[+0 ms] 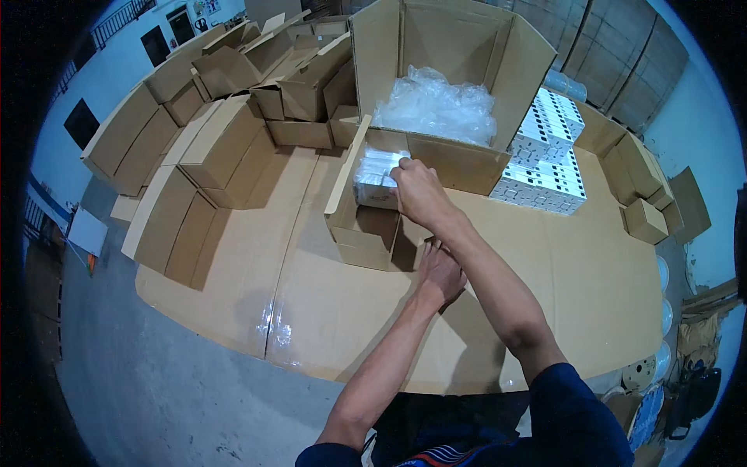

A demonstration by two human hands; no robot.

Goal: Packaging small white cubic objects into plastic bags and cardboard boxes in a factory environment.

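Right hand hides wrapped packet edge — grip unclear.

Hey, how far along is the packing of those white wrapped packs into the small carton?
Done so far: little that shows, the small carton looks mostly empty. In hand: the right hand lowers a plastic-wrapped white pack into it, while the left hand steadies its near side. Left: a stack of white packs waits at the right, and many open empty cartons stand behind.

Large open carton with plastic wrap, stacked white boxes
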